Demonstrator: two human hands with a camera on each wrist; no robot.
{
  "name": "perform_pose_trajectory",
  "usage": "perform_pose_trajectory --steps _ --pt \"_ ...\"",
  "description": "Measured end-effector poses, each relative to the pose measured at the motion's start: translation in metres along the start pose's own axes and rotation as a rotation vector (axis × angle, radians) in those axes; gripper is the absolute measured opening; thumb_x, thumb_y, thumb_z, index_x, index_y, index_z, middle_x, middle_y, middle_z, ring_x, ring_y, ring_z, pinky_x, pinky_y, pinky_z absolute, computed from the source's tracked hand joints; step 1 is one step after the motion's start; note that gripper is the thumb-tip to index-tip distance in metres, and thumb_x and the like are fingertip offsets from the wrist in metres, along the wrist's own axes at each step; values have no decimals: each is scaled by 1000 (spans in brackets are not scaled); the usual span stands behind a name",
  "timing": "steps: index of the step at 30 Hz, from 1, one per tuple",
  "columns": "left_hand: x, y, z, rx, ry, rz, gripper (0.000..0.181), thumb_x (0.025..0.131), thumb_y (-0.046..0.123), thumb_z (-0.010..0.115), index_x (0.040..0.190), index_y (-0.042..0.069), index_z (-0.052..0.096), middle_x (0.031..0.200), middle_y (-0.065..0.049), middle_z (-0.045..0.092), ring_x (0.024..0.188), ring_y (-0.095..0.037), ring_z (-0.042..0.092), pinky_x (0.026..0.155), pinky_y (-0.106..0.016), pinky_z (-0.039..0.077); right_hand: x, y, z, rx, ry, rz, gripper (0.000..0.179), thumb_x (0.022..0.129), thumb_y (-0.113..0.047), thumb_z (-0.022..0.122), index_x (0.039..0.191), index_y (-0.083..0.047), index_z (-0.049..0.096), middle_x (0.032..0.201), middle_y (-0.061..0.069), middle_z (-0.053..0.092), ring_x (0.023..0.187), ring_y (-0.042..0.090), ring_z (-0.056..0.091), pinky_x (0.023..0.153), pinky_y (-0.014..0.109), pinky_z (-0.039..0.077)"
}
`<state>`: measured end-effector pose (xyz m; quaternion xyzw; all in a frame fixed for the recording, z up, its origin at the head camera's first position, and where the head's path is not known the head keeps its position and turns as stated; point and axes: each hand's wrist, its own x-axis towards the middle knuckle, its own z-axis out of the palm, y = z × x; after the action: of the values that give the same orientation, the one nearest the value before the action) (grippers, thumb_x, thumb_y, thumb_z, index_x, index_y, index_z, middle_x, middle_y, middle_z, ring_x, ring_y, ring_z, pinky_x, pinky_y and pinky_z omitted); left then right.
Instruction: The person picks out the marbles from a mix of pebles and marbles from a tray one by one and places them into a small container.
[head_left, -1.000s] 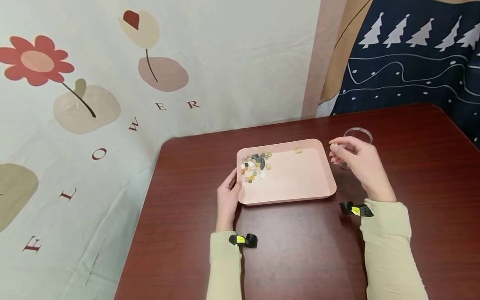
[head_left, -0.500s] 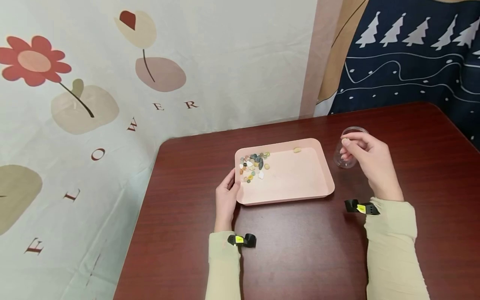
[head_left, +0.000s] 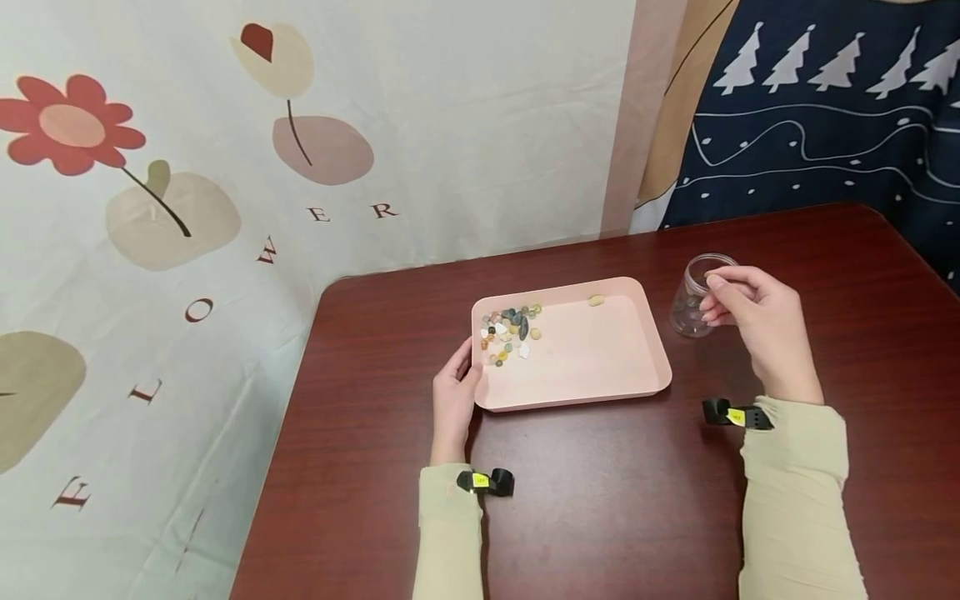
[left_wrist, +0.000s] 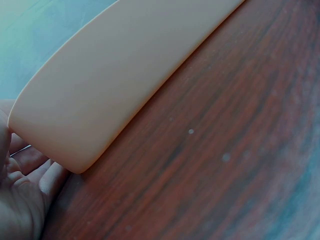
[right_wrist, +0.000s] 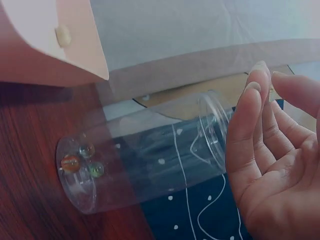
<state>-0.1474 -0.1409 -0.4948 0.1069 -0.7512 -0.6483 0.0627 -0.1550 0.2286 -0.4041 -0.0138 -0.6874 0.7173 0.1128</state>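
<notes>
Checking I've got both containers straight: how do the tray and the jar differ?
The tray is pink and opaque; the jar is clear. The tray is wide and shallow; the jar is narrow and tall. The tray holds many small stones; the jar shows three marbles at its bottom. Both stand on the table.

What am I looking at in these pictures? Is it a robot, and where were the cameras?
There's no robot: this is a person's bare left hand and bare right hand. One picture looks down from the head; the others look from each wrist. On the shiny red-brown table sit a pale pink rectangular tray and a clear cylindrical jar. Small stones of many colours lie mostly at the tray's left end. Round glassy marbles lie in the jar's bottom. The left hand holds the tray's left end. The right hand, beside the jar's mouth, pinches a small yellowish thing, mostly hidden.
</notes>
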Motion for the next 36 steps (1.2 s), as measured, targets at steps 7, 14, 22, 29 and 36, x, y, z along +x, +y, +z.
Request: perform_pose_trajectory --steps 7,14,22,29,36 --pt "1 -5 0 2 3 9 38 86 14 57 124 23 54 124 5 52 114 -7 45 91 -26 40 0 6 -7 36 12 52 33 81 -17 65 107 3 56 65 11 59 49 17 57 48 22 50" --pt "1 -5 0 9 1 -7 39 86 13 56 124 24 54 124 6 52 114 -7 45 91 -25 40 -2 9 -11 20 14 80 36 81 -17 65 108 3 54 64 10 60 47 17 56 46 22 49" --pt "2 -4 -1 -2 2 14 39 86 12 56 125 21 54 124 2 52 115 -11 46 91 -29 40 1 12 -13 -5 21 75 36 82 -18 64 109 2 55 64 9 61 47 16 57 46 22 49" --pt "2 -4 -1 11 3 7 39 86 14 57 124 23 54 124 4 52 115 -8 45 93 -28 39 1 14 -14 -74 24 74 35 82 -21 63 109 0 55 67 8 62 51 15 59 49 21 50" --pt "2 -4 0 13 2 1 39 86 14 56 123 25 54 123 7 52 114 -5 45 92 -25 39 2 14 -14 -81 17 65 34 83 -20 63 110 0 55 68 8 62 54 15 59 52 20 50"
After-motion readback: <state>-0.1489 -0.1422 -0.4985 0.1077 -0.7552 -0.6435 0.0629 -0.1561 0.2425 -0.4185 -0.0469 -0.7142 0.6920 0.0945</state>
